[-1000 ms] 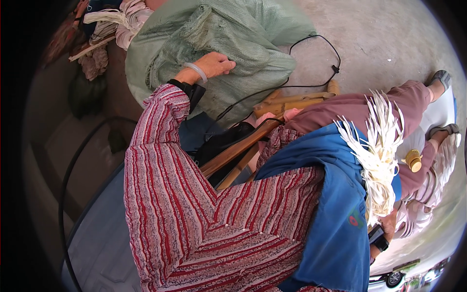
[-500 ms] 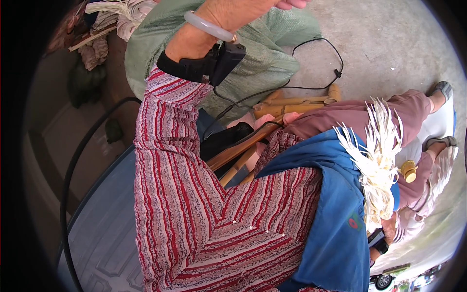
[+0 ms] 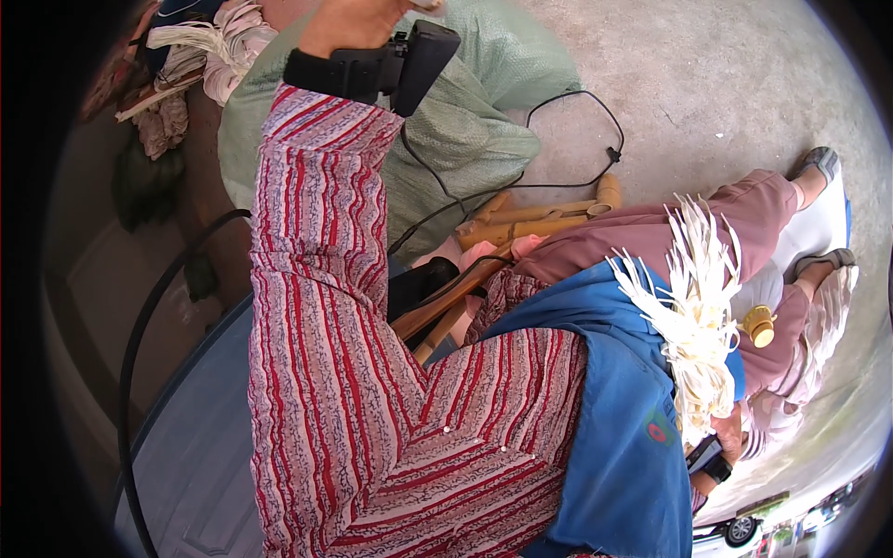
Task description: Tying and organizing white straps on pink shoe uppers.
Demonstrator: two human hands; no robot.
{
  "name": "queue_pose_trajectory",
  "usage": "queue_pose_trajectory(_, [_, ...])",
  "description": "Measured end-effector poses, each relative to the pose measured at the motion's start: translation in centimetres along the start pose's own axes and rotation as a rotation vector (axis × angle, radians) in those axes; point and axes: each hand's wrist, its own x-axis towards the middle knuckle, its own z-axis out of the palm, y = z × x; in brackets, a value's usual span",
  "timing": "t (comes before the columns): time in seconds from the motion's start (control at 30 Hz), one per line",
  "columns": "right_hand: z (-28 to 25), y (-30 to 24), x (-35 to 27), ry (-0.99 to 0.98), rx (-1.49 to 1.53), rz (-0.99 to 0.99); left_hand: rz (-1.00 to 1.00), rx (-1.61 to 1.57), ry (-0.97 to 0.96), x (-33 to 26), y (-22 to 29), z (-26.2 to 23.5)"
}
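My left arm, in a red-and-white striped sleeve, reaches up to the top edge of the head view. A black strapped device and bare wrist show there, with a bit of a pale bangle. The left hand is cut off, so what it holds is hidden. My right hand, a black band at its wrist, rests low on the right beside my lap; its fingers are too small and covered to read. Just above that hand, a bundle of pale dry strips lies over the blue apron.
A big green woven sack stands below my left arm. Bamboo furniture and a black cable lie beside it. More pale strips hang at the top left. A blue-grey panel fills the lower left.
My left arm has reached further up, carrying the hand and most of the bangle out of the picture. The whole view has shifted slightly. My right hand stays beside the bundle.
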Motion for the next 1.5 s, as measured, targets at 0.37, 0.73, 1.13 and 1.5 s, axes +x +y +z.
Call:
queue_pose_trajectory(0.37, [-1.6,1.1,-0.6,-0.093,0.108,0.006,-0.794,0.365,-1.177,-10.3,-14.7,9.3])
queue_pose_trajectory(0.73, [-1.9,1.3,-0.3,-0.051,0.012,0.030,-1.119,0.904,-1.532,-19.8,-19.2,6.7])
queue_pose_trajectory(1.13, [-2.3,1.6,0.2,-0.144,0.029,0.072,-0.745,0.747,-1.634,-29.9,-27.6,4.4])
queue_pose_trajectory(1.5, [-1.8,2.0,-0.5,-0.025,0.129,0.009,-1.183,0.282,-0.532,-21.9,-25.7,5.1])
